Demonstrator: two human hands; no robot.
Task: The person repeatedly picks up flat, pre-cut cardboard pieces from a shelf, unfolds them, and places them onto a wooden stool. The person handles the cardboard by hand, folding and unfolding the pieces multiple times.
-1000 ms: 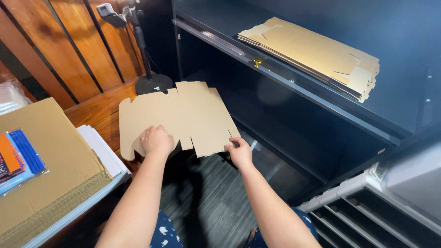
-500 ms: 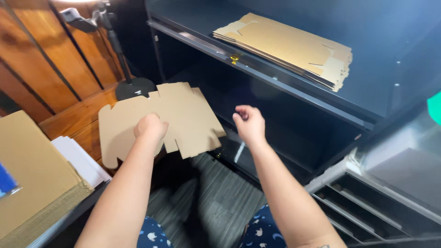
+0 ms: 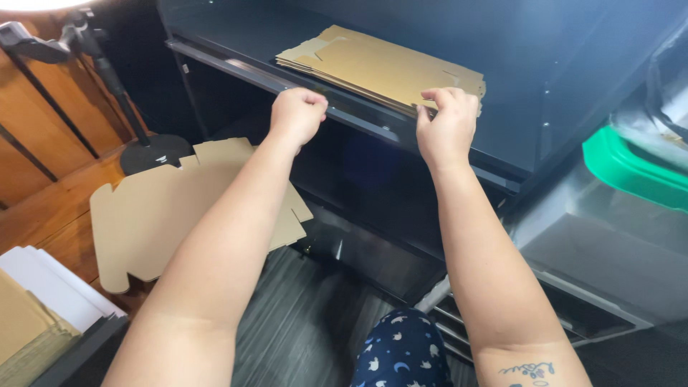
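A stack of flat brown cardboard blanks [image 3: 380,63] lies on a black shelf [image 3: 236,68] in front of me. My right hand [image 3: 448,122] pinches the stack's near right edge between thumb and fingers. Curled into a fist, my left hand [image 3: 297,115] rests at the shelf's front lip, just below the stack's near left edge; whether it grips anything is not visible. One unfolded cardboard blank [image 3: 158,215] lies flat lower down to the left, under my left forearm, with no hand on it.
A black stand with a round base [image 3: 154,152] rises at the left in front of a slatted wooden wall. White sheets and cardboard [image 3: 43,308] sit at the bottom left. A green-lidded container [image 3: 631,168] is at the right, above metal rails.
Both hands left the unfolded blank and rose to the shelf. The blank now lies flat below, and the view has tilted up toward the stack.
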